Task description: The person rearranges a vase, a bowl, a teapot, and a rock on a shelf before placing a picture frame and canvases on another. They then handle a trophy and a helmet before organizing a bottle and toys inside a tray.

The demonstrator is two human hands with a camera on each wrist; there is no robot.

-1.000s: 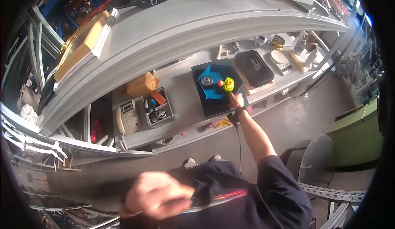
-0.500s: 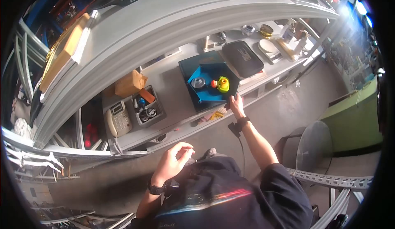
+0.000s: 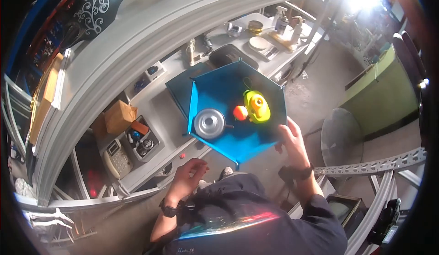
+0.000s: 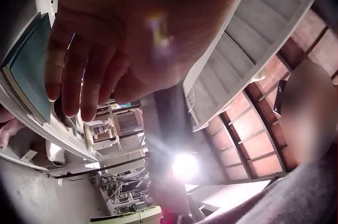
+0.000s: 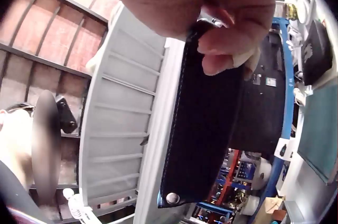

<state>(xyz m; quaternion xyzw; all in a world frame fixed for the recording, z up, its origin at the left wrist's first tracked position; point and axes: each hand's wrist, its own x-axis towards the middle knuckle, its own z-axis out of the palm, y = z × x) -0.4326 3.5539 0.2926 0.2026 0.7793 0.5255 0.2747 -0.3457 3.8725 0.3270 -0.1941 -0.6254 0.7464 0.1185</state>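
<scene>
A blue hexagonal tray [image 3: 219, 85] is up off the table, close to the body in the head view. My right hand [image 3: 294, 145] pinches its right edge; in the right wrist view the fingers [image 5: 227, 50] grip the tray's dark outer wall [image 5: 203, 118]. Inside lie a clear round lidded object [image 3: 209, 123], an orange-red ball [image 3: 239, 113] and a yellow-green duck-like toy [image 3: 259, 107]. My left hand [image 3: 186, 179] hangs below and left of the tray, apart from it, fingers loosely bent and holding nothing. In the left wrist view that hand [image 4: 127, 39] is empty.
A teal flat board [image 3: 179, 90] lies on the table behind the tray, beside a black case [image 3: 231, 56]. Left stand a telephone [image 3: 118, 159], a grey bin [image 3: 153, 150] and a paper bag [image 3: 120, 116]. A kitchen scale [image 3: 265, 48] and spray bottles [image 3: 281, 24] are farther right.
The tray has come up off the teal board and toward the body with its contents, held by my right hand. My left hand moved up from low in front of the body, then stayed near there.
</scene>
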